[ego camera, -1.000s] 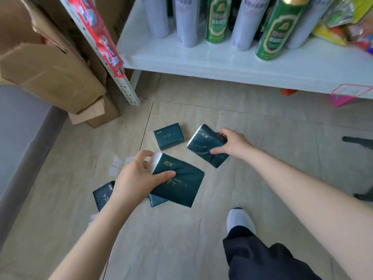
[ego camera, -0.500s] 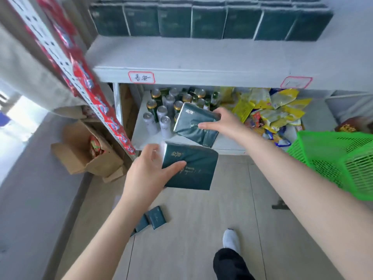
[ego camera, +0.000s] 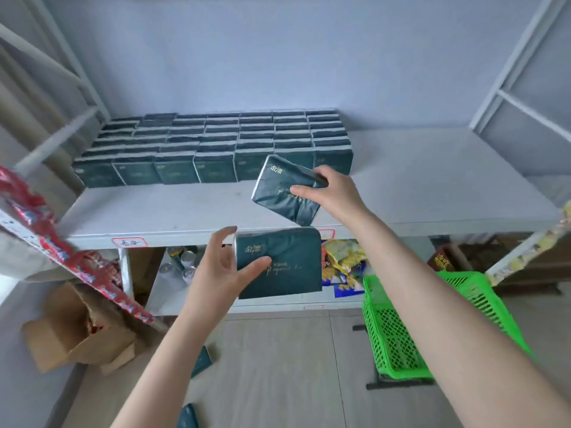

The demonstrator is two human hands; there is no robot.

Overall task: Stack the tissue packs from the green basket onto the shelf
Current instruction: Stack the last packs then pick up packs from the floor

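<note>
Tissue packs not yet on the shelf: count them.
4. Left hand holds one tissue pack, right hand another; two packs lie on the floor. Arms may hide more.

The right forearm point(ego camera: 432, 304) crosses the green basket point(ego camera: 392, 344) and covers much of its inside, so its contents cannot be told. On the floor, one tissue pack point(ego camera: 202, 362) is half hidden behind the left forearm point(ego camera: 148, 366), and a second floor pack point(ego camera: 188, 417) is cut off by the bottom edge. The red strip point(ego camera: 77, 261) at the left is blurred, and the writing on the shelf label point(ego camera: 129, 242) is too small to read.
</note>
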